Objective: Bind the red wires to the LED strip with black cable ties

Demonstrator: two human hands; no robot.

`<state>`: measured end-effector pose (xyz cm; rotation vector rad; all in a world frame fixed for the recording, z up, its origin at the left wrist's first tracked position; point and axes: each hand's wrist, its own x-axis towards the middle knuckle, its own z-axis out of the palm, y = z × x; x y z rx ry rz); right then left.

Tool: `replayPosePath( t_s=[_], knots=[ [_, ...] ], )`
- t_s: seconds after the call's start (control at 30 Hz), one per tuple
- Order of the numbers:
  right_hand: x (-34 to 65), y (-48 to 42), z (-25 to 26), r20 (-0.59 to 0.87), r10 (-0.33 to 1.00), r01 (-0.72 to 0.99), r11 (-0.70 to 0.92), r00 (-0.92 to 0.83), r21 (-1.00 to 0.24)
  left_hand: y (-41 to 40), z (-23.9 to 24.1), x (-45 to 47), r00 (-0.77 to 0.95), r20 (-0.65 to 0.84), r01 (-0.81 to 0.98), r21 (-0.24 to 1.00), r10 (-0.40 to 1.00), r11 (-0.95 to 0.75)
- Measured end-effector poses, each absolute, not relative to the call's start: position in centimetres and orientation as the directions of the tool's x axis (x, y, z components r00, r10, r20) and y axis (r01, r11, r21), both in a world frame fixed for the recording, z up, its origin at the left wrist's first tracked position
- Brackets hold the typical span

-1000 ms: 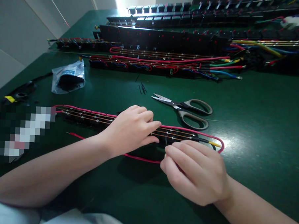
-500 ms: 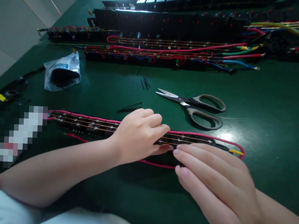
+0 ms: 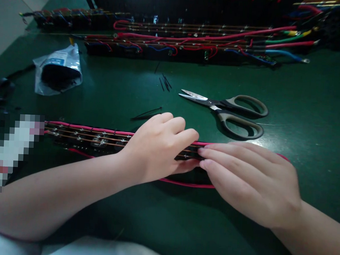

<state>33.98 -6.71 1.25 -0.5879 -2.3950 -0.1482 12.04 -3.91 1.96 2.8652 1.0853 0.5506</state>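
A long black strip (image 3: 87,135) with copper-coloured rods and soldered joints lies across the table in front of me. A red wire (image 3: 110,131) runs along its far edge, and another red length loops on the near side. My left hand (image 3: 160,147) is closed over the middle of the strip, fingers on the far side and thumb on the near side. My right hand (image 3: 258,180) covers the strip's right part, fingers together. Its fingertips meet the left thumb tip in a pinch; whatever is between them is hidden.
Beyond the strip lie scissors (image 3: 216,107) with parted blades, several thin black pieces (image 3: 166,82), and black cable ties (image 3: 146,114). A plastic bag (image 3: 59,70) with black contents sits at left. More wired strips (image 3: 176,45) fill the back. A blurred-out pale item (image 3: 14,147) lies at the strip's left end.
My right hand has moved up and closed its fingertips against the left thumb. My left hand stays over the strip. The view has shifted, with the back strips higher in the picture.
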Motion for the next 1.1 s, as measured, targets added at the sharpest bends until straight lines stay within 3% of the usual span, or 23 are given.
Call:
replayPosePath(
  t_s=[0.4,0.63,1.1],
  knots=[
    [33.2,-6.3,1.7,0.546,0.403,0.470,0.882,-0.735,-0.018,-4.0,2.0,12.1,0.681,0.278,0.650,0.196,0.677,-0.734],
    [33.0,-6.7,1.7,0.514,0.510,0.531,0.839,-0.689,-0.120,-4.1,2.4,12.0,0.654,0.224,0.655,0.309,0.723,-0.689],
    [33.1,-6.4,1.7,0.548,0.497,0.502,0.851,-0.673,-0.155,-3.8,2.5,12.2,0.641,0.107,0.675,0.394,0.760,-0.624]
  ],
)
